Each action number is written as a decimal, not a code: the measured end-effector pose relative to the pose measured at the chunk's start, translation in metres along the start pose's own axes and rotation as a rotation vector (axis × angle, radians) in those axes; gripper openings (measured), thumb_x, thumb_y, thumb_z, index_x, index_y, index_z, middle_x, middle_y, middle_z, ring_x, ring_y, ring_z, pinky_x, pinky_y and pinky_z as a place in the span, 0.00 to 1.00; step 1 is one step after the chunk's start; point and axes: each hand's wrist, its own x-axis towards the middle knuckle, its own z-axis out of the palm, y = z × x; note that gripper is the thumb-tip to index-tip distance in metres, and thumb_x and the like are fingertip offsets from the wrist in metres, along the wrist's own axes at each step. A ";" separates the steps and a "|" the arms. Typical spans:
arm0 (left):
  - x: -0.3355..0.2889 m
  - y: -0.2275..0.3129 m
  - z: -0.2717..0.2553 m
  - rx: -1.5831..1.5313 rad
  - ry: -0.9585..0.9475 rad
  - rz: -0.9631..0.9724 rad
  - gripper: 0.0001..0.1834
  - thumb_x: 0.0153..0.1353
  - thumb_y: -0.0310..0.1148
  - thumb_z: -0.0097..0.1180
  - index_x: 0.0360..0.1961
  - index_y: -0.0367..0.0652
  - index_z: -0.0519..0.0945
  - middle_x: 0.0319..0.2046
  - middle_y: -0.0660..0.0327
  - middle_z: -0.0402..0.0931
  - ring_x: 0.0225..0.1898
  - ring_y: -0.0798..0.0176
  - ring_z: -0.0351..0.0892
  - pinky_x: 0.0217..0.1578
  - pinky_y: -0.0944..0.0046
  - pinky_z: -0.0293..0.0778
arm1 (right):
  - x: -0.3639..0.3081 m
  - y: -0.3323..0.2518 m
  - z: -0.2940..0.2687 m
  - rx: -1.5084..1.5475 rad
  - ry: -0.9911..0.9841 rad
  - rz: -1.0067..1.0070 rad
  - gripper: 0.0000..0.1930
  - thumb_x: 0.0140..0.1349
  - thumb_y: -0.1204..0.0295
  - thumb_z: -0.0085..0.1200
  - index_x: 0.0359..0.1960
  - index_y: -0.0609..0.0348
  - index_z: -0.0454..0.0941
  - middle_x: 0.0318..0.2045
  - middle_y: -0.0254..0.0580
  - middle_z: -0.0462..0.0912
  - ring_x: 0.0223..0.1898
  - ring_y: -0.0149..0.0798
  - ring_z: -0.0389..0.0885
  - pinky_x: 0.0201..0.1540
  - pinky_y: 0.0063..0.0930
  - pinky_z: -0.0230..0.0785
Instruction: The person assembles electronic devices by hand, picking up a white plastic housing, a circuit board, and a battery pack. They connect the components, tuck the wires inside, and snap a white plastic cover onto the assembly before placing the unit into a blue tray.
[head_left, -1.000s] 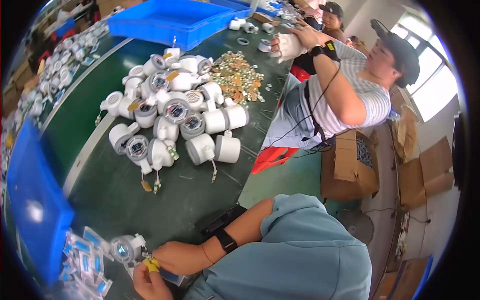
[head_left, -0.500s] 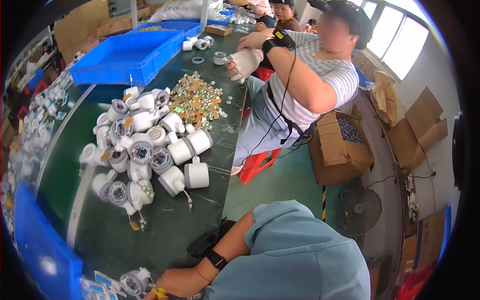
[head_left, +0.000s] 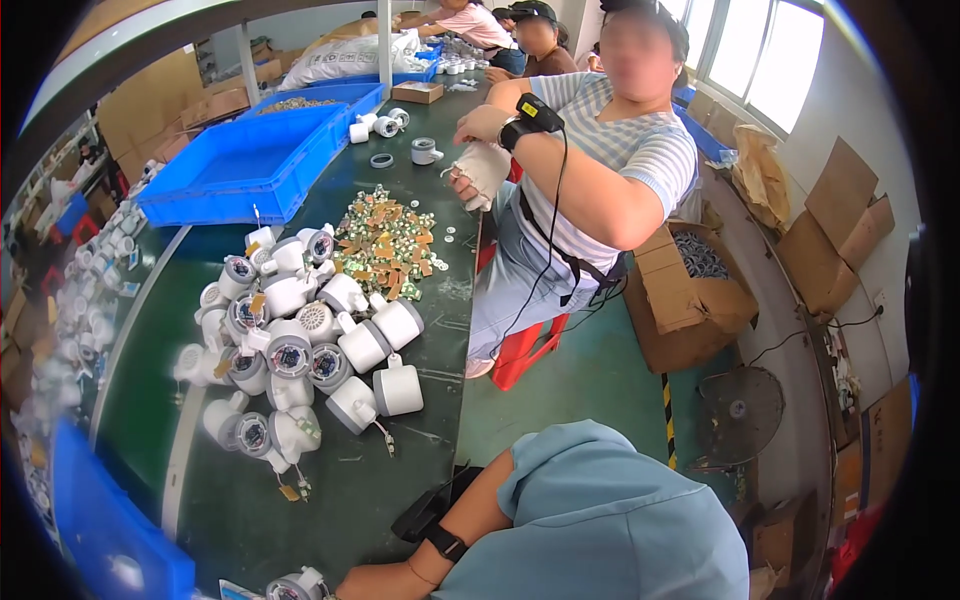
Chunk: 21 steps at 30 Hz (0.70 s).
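Note:
My right hand enters at the bottom edge, below a dark wristwatch and a light blue sleeve. Only its back and wrist show; the frame cuts off the fingers, so what they hold cannot be seen. Just left of it lies a round white-and-grey plastic housing, partly cut off. My left hand is out of the picture. Farther up the dark green table is a heap of similar white housings, some showing circuit boards inside and some with thin wires hanging out.
Small circuit boards are piled behind the housings. Blue bins stand at the far left and near left. A co-worker in a striped shirt sits at the table's right side. A floor fan and an open carton stand right.
The view has shifted, and my right hand is lower, mostly past the bottom edge. A yellow item at its fingers is no longer visible. The co-worker's hands have moved slightly.

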 end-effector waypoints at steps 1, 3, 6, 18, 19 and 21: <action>-0.001 -0.002 0.000 0.017 -0.015 0.020 0.15 0.65 0.35 0.50 0.46 0.34 0.78 0.38 0.55 0.79 0.36 0.62 0.76 0.37 0.65 0.73 | -0.001 0.000 0.002 -0.015 -0.012 0.011 0.13 0.58 0.69 0.47 0.24 0.68 0.75 0.21 0.60 0.76 0.21 0.54 0.75 0.25 0.43 0.67; -0.002 -0.004 0.000 0.089 -0.003 0.075 0.15 0.65 0.35 0.50 0.45 0.33 0.77 0.37 0.53 0.79 0.36 0.60 0.76 0.37 0.63 0.73 | -0.001 0.002 0.003 -0.027 -0.006 -0.027 0.13 0.58 0.69 0.47 0.25 0.69 0.75 0.21 0.60 0.76 0.21 0.55 0.75 0.25 0.43 0.68; -0.002 -0.012 0.002 0.210 0.027 0.183 0.15 0.64 0.35 0.51 0.44 0.32 0.78 0.36 0.49 0.79 0.35 0.55 0.77 0.38 0.60 0.74 | -0.001 0.001 0.002 -0.041 -0.023 -0.043 0.12 0.57 0.70 0.47 0.25 0.70 0.75 0.21 0.61 0.76 0.22 0.56 0.75 0.25 0.43 0.68; -0.006 0.012 -0.004 0.360 0.009 0.352 0.14 0.64 0.34 0.53 0.41 0.31 0.78 0.33 0.46 0.78 0.33 0.51 0.79 0.38 0.58 0.75 | -0.002 0.012 0.010 -0.042 -0.070 -0.069 0.11 0.56 0.70 0.48 0.26 0.69 0.76 0.22 0.61 0.77 0.22 0.56 0.75 0.26 0.42 0.68; -0.011 0.010 -0.006 0.354 0.011 0.293 0.14 0.64 0.34 0.52 0.42 0.31 0.78 0.32 0.48 0.79 0.33 0.51 0.79 0.38 0.58 0.75 | -0.001 0.011 0.014 -0.010 -0.084 -0.079 0.11 0.57 0.70 0.48 0.26 0.68 0.76 0.23 0.60 0.77 0.22 0.56 0.75 0.27 0.42 0.69; -0.031 -0.002 -0.012 0.231 0.056 0.152 0.15 0.64 0.35 0.52 0.42 0.32 0.79 0.33 0.50 0.79 0.33 0.51 0.79 0.39 0.59 0.75 | -0.001 0.019 0.010 0.246 -0.176 0.089 0.08 0.58 0.71 0.47 0.28 0.65 0.73 0.20 0.51 0.76 0.21 0.47 0.77 0.25 0.37 0.70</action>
